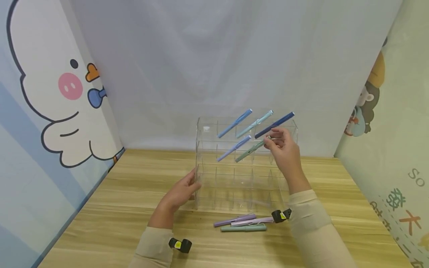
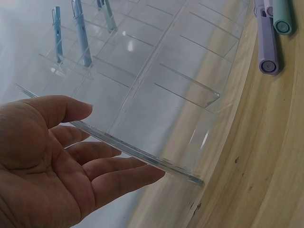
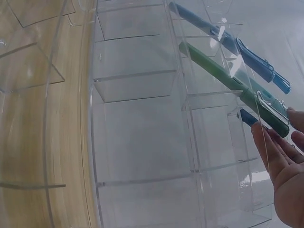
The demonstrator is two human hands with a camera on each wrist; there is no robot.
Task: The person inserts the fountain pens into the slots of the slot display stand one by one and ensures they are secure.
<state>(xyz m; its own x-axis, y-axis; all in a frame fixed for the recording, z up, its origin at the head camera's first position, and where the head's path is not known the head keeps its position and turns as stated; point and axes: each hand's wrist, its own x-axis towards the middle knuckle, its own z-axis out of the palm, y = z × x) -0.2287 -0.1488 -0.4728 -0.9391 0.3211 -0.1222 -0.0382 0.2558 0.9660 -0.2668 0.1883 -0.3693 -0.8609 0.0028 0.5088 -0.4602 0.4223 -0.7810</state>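
Observation:
In a clear acrylic rack [image 1: 208, 172], blue, aqua and navy pens [image 1: 279, 123] lean along the top row. Below them lean a periwinkle pen [image 1: 234, 148] and a green pen [image 1: 248, 152]. My right hand [image 1: 285, 150] pinches the green pen's upper end; the right wrist view shows the thumb of that hand [image 3: 289, 175] by the clip of the green pen [image 3: 213, 71]. At the rack's left side, my left hand [image 1: 181, 191] touches the side panel, fingers extended along its outside; the left wrist view shows that hand [image 2: 61, 166] beside the panel edge [image 2: 187, 176].
In front of the rack on the wooden table [image 1: 117, 208] lie a purple pen [image 1: 231, 221], a pale pink-lilac pen [image 1: 251, 221] and another green pen [image 1: 242, 228]. A pale curtain [image 1: 201, 67] hangs behind, with cartoon-printed panels [image 1: 43, 93] on both sides.

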